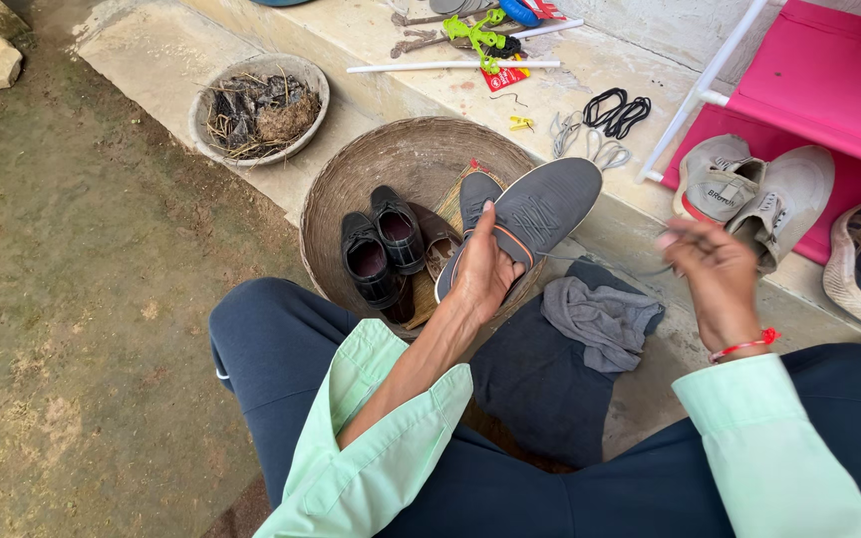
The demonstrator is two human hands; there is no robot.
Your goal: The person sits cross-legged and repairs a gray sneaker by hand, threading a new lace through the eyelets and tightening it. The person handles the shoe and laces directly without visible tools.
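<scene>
A: Two hands work one grey shoe (535, 214). Status?
B: Left hand (485, 274) clasps the shoe above the basket (351, 169). Right hand (715, 274) pinches a lace (600, 264), drawn taut.
A: Step?
B: Probably unlacing. Next move needs steady pull, firm hold.

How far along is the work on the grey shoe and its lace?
Done: loose laces already lie on the step. In hand: left hand grips the grey shoe sole up; right hand pulls a thin lace taut. Left: black shoes wait in the basket, pale sneakers on the pink rack.
</scene>
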